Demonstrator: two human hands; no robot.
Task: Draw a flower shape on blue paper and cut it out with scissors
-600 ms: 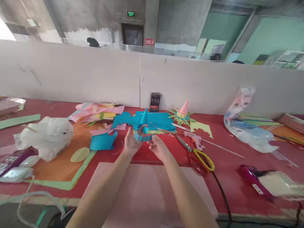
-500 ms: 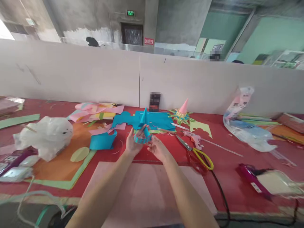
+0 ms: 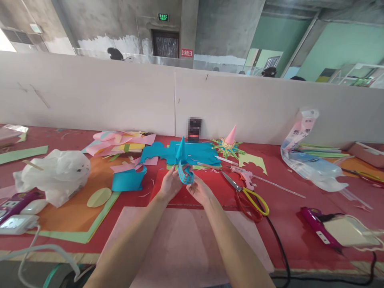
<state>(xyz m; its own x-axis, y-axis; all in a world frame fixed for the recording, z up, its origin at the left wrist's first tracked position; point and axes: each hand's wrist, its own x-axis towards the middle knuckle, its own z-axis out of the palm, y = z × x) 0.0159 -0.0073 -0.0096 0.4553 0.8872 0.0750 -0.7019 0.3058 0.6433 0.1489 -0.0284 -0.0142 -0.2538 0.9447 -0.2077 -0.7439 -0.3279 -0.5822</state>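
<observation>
Over the last half second the blue checked band [image 3: 185, 178] has been turned: it showed as a broad, low strip, and now it stands more on edge, its opening tipped to view. The scissors [image 3: 238, 187] and glue gun [image 3: 247, 178] lie where they did, so the change seems confined to the band, which looks to be getting adjusted in the air rather than set down.

The left hand [image 3: 170, 186] is partly closed on the band from its left side, with fingers reaching into or behind the loop; exactly how they sit is hard to tell. The right hand [image 3: 200, 192] is curled, thumb and fingertips pinching the band's lower right end.

The band is held above the middle of the counter [image 3: 279, 218], past the pink board [image 3: 180, 244] at the near edge and over the red sheet [image 3: 225, 193]. A blue cone [image 3: 181, 151] rises just beyond the band; whether the two are joined cannot be made out. Behind it, toward the far edge, lie blue paper sheets [image 3: 205, 153], with a pink-coned paper hat [image 3: 231, 136] to their right. A curved blue paper piece [image 3: 127, 180] rests left of the hands.
</observation>
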